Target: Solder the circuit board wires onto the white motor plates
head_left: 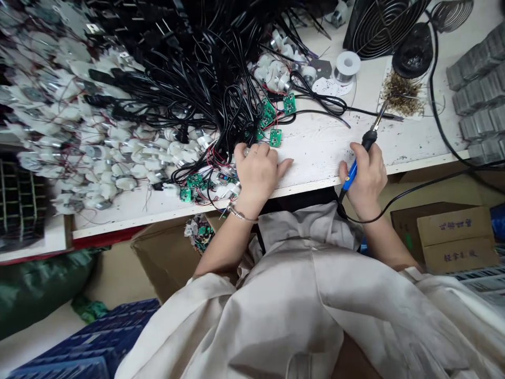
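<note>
Black cables (211, 100) and white plastic parts (126, 183) crowd the left grip (258, 171).

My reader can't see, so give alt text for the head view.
A right hand grips a blue-and-black soldering iron at a white wooden bench; the left hand is beside small green circuit boards and bundled black cables.

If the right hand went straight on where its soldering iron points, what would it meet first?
Most likely the brown crumbs: the soldering iron in the right hand ends at their left edge, though whether they touch is unclear.
</note>
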### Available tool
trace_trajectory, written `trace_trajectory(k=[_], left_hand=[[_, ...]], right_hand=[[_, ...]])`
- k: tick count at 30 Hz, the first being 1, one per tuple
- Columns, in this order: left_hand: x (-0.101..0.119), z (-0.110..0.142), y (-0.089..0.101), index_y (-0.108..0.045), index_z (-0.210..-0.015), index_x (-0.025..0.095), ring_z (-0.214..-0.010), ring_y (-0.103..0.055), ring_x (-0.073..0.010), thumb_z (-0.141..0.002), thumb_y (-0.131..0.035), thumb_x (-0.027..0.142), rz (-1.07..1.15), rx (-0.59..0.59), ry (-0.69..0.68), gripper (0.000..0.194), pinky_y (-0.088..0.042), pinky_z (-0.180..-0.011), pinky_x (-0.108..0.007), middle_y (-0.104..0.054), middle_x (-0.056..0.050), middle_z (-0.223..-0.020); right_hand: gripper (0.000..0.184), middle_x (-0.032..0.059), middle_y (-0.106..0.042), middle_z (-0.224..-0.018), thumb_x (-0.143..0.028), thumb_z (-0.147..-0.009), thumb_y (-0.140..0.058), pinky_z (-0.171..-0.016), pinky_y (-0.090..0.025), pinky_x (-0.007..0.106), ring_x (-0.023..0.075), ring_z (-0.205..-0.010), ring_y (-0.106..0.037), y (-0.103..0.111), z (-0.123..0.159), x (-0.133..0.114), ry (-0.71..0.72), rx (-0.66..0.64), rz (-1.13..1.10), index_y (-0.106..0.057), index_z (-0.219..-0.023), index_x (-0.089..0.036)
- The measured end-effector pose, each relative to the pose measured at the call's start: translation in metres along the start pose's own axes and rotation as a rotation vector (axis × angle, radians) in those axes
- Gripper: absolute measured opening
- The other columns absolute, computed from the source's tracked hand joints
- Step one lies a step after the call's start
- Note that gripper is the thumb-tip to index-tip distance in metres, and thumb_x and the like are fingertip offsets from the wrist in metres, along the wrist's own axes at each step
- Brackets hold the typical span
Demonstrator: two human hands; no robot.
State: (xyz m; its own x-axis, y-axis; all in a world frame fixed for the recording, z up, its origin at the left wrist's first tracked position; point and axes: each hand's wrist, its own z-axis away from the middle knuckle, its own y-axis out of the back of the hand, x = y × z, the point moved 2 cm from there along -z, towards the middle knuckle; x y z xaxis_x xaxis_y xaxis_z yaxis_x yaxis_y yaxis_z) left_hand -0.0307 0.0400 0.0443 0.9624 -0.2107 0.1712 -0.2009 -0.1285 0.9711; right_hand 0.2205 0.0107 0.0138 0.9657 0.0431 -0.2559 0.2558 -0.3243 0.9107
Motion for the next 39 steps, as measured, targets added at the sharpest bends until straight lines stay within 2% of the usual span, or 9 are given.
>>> trace_trajectory(k=[4,11,15,19,24,27,31,35,39], left_hand=[[-0.023,0.018,0.009,-0.069,-0.073,0.021,-0.093,-0.063,-0.0261,-0.096,-0.056,0.04,-0.032,0.049,-0.09,0.032,-0.035,-0.114,-0.061,-0.071,-0.006,-0.096],[-0.055,0.028,0.017,-0.071,-0.081,0.022,-0.095,-0.066,-0.0259,-0.091,-0.052,0.027,0.059,0.024,-0.112,0.022,-0.023,-0.122,-0.064,-0.074,-0.005,-0.102],[-0.039,0.015,0.011,-0.068,-0.118,0.021,-0.098,-0.065,-0.0286,-0.094,-0.052,0.03,0.045,0.069,0.096,0.03,-0.029,-0.116,-0.061,-0.072,-0.008,-0.099],[-0.012,-0.009,-0.004,-0.065,-0.112,0.018,-0.11,-0.06,-0.0376,-0.088,-0.066,0.044,0.097,0.088,0.267,0.035,-0.031,-0.11,-0.061,-0.069,-0.016,-0.109],[-0.008,-0.011,-0.01,-0.068,-0.093,0.023,-0.107,-0.059,-0.0342,-0.089,-0.055,0.023,0.163,0.091,0.165,0.014,-0.029,-0.11,-0.061,-0.072,-0.011,-0.102],[-0.018,0.002,-0.001,-0.071,-0.093,0.023,-0.099,-0.062,-0.031,-0.086,-0.054,0.022,0.151,-0.017,0.07,0.018,-0.035,-0.105,-0.057,-0.073,-0.009,-0.095],[-0.02,0.016,0.014,-0.072,-0.111,0.021,-0.097,-0.063,-0.0316,-0.092,-0.057,0.037,0.109,-0.134,-0.023,0.029,-0.04,-0.101,-0.056,-0.072,-0.011,-0.095],[-0.005,0.021,0.012,-0.074,-0.091,0.022,-0.104,-0.06,-0.0317,-0.096,-0.052,0.027,0.093,-0.128,-0.013,0.023,-0.034,-0.111,-0.061,-0.069,-0.012,-0.098],[0.011,0.022,0.002,-0.074,-0.097,0.023,-0.101,-0.06,-0.0282,-0.099,-0.044,0.018,0.138,-0.101,-0.063,0.03,-0.031,-0.117,-0.063,-0.07,-0.01,-0.099]], right_hand=[[0.051,0.0189,-0.057,-0.134,-0.051,-0.095,-0.053,-0.092,-0.055,0.046,0.0331,-0.115,-0.062,-0.003,-0.005,-0.007,0.035,-0.009,0.002,-0.056,-0.137,-0.022],[0.047,0.0162,-0.057,-0.134,-0.025,-0.091,-0.053,-0.088,-0.057,0.039,0.0284,-0.115,-0.064,-0.004,-0.008,-0.008,0.127,-0.061,-0.124,-0.054,-0.138,-0.023],[0.049,0.0101,-0.059,-0.133,-0.015,-0.086,-0.052,-0.085,-0.058,0.03,0.0195,-0.109,-0.066,-0.007,-0.005,-0.017,0.296,-0.075,-0.343,-0.057,-0.133,-0.027],[0.038,0.0096,-0.062,-0.125,-0.022,-0.091,-0.052,-0.088,-0.058,0.032,0.0197,-0.108,-0.066,-0.015,-0.002,-0.037,0.395,-0.104,-0.427,-0.059,-0.128,-0.027],[0.045,0.0158,-0.059,-0.129,-0.049,-0.094,-0.056,-0.092,-0.056,0.041,0.0285,-0.113,-0.064,-0.021,0.0,-0.054,0.244,-0.105,-0.259,-0.058,-0.13,-0.023],[0.042,0.0152,-0.057,-0.132,-0.039,-0.096,-0.054,-0.091,-0.057,0.037,0.0272,-0.115,-0.063,-0.022,-0.003,-0.059,0.267,-0.181,-0.277,-0.056,-0.135,-0.023],[0.047,0.0122,-0.056,-0.135,-0.018,-0.093,-0.048,-0.09,-0.057,0.032,0.0219,-0.117,-0.062,-0.024,-0.008,-0.064,0.383,-0.232,-0.39,-0.054,-0.138,-0.026],[0.05,0.0103,-0.06,-0.133,-0.011,-0.089,-0.046,-0.098,-0.056,0.035,0.0208,-0.115,-0.063,-0.023,-0.007,-0.062,0.376,-0.175,-0.38,-0.056,-0.136,-0.027],[0.041,0.0067,-0.063,-0.126,-0.019,-0.093,-0.044,-0.098,-0.057,0.037,0.0202,-0.112,-0.064,-0.02,-0.002,-0.057,0.265,-0.155,-0.363,-0.058,-0.13,-0.03]])
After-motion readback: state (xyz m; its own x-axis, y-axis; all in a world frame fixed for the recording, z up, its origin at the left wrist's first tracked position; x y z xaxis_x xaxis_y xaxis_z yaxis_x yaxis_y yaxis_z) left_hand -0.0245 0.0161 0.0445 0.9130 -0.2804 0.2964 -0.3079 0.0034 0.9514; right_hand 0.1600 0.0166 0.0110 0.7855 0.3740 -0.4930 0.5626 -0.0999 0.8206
